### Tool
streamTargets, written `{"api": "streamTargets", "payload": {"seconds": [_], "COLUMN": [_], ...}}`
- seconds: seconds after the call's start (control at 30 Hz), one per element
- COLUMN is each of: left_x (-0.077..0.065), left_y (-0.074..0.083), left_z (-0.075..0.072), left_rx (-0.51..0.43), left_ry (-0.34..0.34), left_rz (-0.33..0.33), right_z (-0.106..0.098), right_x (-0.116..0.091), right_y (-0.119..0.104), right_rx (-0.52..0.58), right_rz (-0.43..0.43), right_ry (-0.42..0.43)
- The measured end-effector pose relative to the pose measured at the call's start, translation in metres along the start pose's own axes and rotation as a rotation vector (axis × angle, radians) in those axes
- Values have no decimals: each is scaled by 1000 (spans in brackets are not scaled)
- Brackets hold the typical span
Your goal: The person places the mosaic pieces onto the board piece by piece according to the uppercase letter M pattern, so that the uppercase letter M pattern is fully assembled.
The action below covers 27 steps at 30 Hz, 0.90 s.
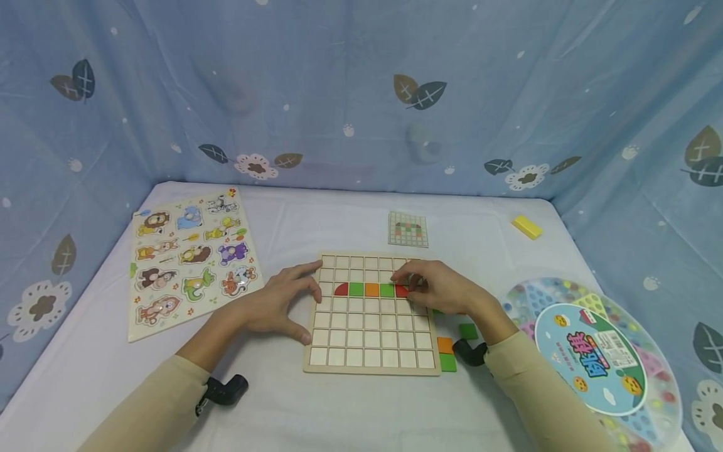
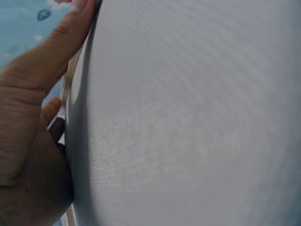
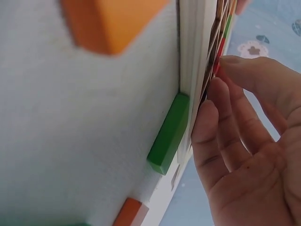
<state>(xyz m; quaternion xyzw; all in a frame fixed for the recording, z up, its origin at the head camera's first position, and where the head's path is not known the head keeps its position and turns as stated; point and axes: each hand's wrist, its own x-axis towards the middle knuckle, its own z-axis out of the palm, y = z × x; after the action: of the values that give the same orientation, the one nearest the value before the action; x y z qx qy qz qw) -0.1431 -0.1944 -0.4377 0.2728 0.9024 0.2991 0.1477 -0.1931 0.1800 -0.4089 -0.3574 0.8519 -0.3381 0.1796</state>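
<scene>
"Who held what?"
"The right hand (image 1: 443, 287) pinched the rightmost red tile (image 1: 401, 291) on the grid board (image 1: 354, 358); the left hand (image 1: 277, 300), fingers spread, touched the board's left edge."
"And beyond?"
"A pattern card (image 1: 408, 229) lay on the worktop (image 1: 316, 414)."

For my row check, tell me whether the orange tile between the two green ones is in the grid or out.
In: the orange tile fills a square of the grid, between two green tiles.
</scene>
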Motion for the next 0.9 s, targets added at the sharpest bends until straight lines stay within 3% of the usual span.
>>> {"api": "streamTargets", "payload": {"seconds": [0.9], "left_x": [-1], "left_y": [2], "left_z": [0], "left_rx": [-8], "left_ry": [7], "left_rz": [28], "right_z": [-4], "right_x": [-16], "right_y": [-3], "right_rx": [-13], "right_rz": [2], "right_ry": [18]}}
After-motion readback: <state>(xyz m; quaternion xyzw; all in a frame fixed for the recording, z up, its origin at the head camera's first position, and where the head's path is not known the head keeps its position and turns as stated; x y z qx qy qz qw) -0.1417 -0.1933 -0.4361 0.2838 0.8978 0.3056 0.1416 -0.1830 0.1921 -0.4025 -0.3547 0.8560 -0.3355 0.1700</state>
